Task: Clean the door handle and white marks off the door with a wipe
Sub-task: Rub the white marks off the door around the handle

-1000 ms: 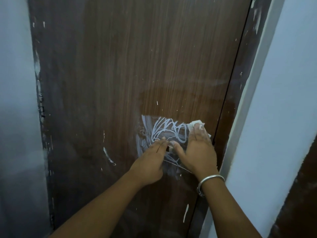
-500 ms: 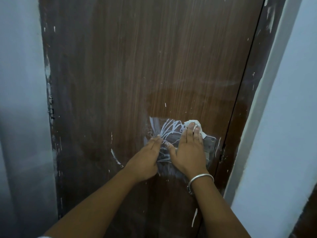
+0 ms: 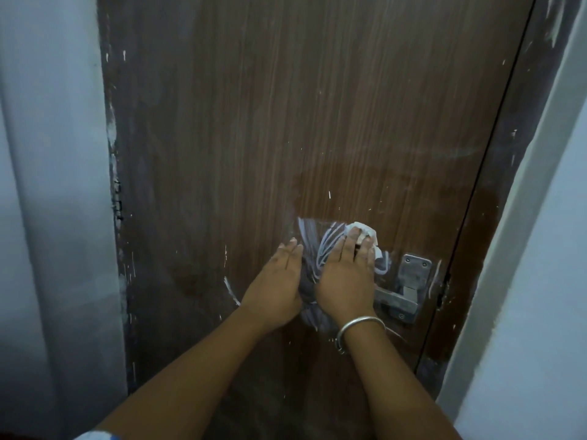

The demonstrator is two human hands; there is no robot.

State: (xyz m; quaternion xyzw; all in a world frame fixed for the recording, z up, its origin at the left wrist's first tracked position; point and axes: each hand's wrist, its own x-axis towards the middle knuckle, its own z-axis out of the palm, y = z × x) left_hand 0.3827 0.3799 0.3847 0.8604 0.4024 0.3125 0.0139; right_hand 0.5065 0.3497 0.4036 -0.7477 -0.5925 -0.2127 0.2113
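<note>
Now right hand, fingers flat, presses crumpled white wipe onto white scribble marks near latch edge of brown wooden door, beside grey metal handle, left hand spread flat, likely bracing.

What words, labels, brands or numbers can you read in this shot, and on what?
None can be read.
white marks on the door: scribbled loops, not letters.
handle plate: bare metal with screws, no brand visible.
wipe: plain white, no print.
</note>
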